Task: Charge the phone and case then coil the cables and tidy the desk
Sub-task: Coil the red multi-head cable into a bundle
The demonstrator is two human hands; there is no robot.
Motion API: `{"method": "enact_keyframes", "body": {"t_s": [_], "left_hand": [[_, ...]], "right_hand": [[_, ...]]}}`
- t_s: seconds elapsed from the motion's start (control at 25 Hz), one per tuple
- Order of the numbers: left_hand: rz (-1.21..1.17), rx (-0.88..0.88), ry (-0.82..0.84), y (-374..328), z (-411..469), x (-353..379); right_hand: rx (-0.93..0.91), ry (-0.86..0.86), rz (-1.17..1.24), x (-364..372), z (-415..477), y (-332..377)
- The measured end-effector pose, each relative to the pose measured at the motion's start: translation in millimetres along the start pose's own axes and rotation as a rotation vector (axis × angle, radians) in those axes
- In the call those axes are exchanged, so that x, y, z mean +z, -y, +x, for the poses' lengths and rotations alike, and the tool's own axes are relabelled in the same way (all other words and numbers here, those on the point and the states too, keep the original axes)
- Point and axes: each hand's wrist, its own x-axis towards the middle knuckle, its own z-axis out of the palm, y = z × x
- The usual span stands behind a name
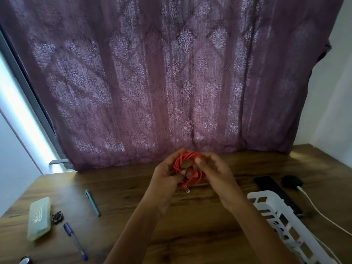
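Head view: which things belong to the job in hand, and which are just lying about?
In the job: orange cable, coiled in left hand and right hand; phone; dark case with white cable; white basket.
Lying about: grey pen, blue pen, yellowish box.

desk (123,187): wood-grain top
left: pale green box (39,218), grey pen (92,202), blue pen (75,238)
right: white basket (266,202), black phone (270,184), dark case (291,181), white cable (320,212)

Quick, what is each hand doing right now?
Left hand: grips the orange cable coil.
Right hand: pinches the same coil.
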Motion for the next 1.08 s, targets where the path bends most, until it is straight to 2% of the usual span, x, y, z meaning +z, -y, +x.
{"method": "enact_keyframes", "body": {"t_s": [0.12, 0.2, 0.28, 0.36, 0.44, 0.56, 0.72, 0.8, 0.88, 1.0, 1.08], "left_hand": [[-0.058, -0.005, -0.046, 4, 2, 1], [-0.060, 0.021, -0.063, 3, 3, 1], [-0.044, 0.051, -0.088, 3, 4, 2], [-0.019, 0.078, -0.112, 3, 2, 4], [0.003, 0.116, -0.130, 2, 1, 5], [0.015, 0.145, -0.120, 0, 0, 8], [-0.016, 0.154, -0.103, 2, 3, 23], [-0.034, 0.156, -0.108, 4, 4, 34], [-0.046, 0.158, -0.092, 7, 2, 44], [-0.066, 0.144, -0.023, 12, -2, 60], [-0.080, 0.119, 0.003, 16, -1, 70]], "right_hand": [[-0.448, -0.173, -0.426, -2, -6, -3], [-0.704, -0.171, -0.653, -3, -10, -4], [-0.772, -0.103, -0.823, -1, -15, -4], [-0.763, -0.093, -0.935, 1, -17, -4], [-0.770, -0.125, -0.961, 1, -18, -6], [-0.810, -0.115, -0.867, -5, -18, -7], [-0.806, -0.140, -0.788, -12, -26, -1], [-0.739, -0.177, -0.724, -14, -35, 2], [-0.578, -0.308, -0.611, -16, -44, 7], [-0.227, -0.455, -0.326, -23, -48, 13], [-0.119, -0.542, -0.204, -32, -52, 17]]}}
